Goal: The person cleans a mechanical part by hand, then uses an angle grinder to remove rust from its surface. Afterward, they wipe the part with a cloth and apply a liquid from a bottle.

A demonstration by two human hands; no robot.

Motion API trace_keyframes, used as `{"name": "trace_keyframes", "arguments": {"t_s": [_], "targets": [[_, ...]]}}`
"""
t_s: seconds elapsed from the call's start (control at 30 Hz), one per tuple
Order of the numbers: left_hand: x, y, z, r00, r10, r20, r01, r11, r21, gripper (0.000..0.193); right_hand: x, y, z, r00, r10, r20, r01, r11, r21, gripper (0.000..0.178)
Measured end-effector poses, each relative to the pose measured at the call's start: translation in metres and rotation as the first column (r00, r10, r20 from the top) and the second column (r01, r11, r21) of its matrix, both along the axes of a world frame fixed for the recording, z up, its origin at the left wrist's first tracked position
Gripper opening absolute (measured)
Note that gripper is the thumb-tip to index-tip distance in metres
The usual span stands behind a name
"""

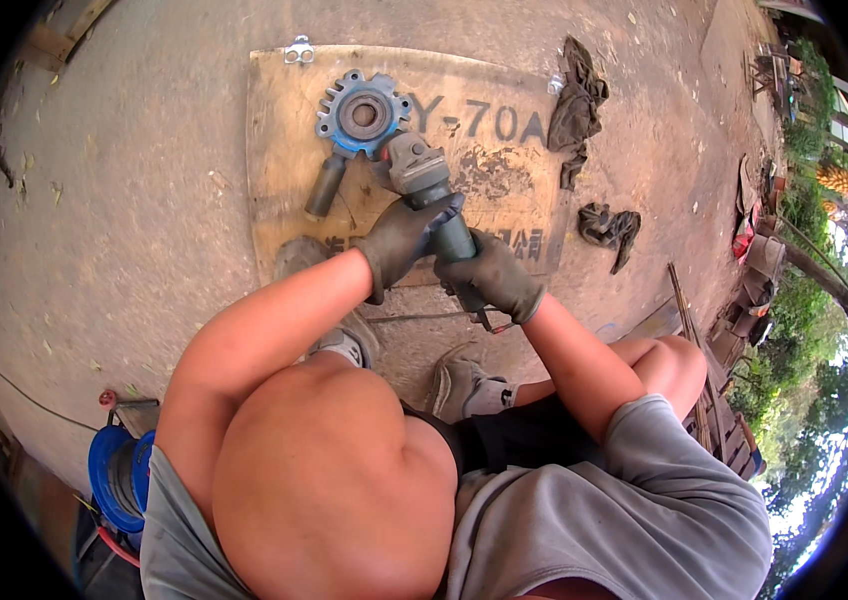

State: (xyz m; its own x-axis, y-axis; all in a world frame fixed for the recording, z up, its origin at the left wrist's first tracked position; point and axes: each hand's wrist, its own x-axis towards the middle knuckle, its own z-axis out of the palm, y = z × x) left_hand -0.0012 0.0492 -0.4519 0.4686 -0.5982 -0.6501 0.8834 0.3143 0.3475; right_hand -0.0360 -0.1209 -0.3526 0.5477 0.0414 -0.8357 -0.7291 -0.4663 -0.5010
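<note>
Over the wooden board (279,150), the gloved left hand (399,243) and right hand (496,278) clamp their fingers around an angle grinder (454,240); some fingertips are hidden. Whether the grinder's head touches the blue toothed part (365,113), on the board's far left area, is unclear.

Gloved hands (401,240) (494,275): 2 tot. (1 L, 1 R). Bare forearms (279,310) (582,352): 2. Angle grinder (429,183): 1. Blue toothed metal pt. (365,115): 1, w/ 1 ctr. bore. Dk. cyl. handle (325,187): 1. Wooden bd. (282,130): 1. Dk. rag heaps (576,105) (606,226): 2. Sm. metal bracket (299,48): 1. Blue cable reel (107,478): 1. Lt. socks (344,347) (492,397): 2, i.e. 1 per ft. Long sticks (685,320), far R: several, exact no. unclear.
</note>
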Motion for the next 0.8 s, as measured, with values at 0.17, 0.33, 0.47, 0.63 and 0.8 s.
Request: {"name": "trace_keyframes", "arguments": {"t_s": [0.17, 0.33, 0.47, 0.63, 0.8], "targets": [[0.003, -0.01, 0.013, 0.998, 0.044, -0.053, -0.046, 0.998, -0.035, 0.045, -0.003, -0.015, -0.005, 1.0, 0.019, 0.009, -0.019, 1.0, -0.009, 0.05], [0.015, -0.01, 0.008, 0.999, -0.011, -0.031, 0.01, 0.999, -0.039, 0.046, 0.008, -0.016, -0.007, 1.0, -0.021, -0.004, 0.021, 1.0, -0.005, 0.05], [0.019, -0.012, 0.009, 1.0, 0.01, -0.003, -0.011, 0.999, -0.051, 0.049, 0.01, -0.016, -0.002, 1.0, -0.004, 0.004, 0.004, 1.0, -0.018, 0.051], [0.024, -0.015, 0.007, 0.998, -0.054, -0.032, 0.053, 0.998, -0.024, 0.052, 0.015, -0.022, -0.009, 1.0, -0.013, -0.002, 0.013, 0.999, -0.03, 0.052], [0.025, -0.02, -0.001, 1.0, -0.004, -0.003, 0.004, 0.998, -0.068, 0.052, 0.023, -0.019, 0.006, 1.0, 0.022, -0.018, -0.023, 0.996, -0.089, 0.051]]}}
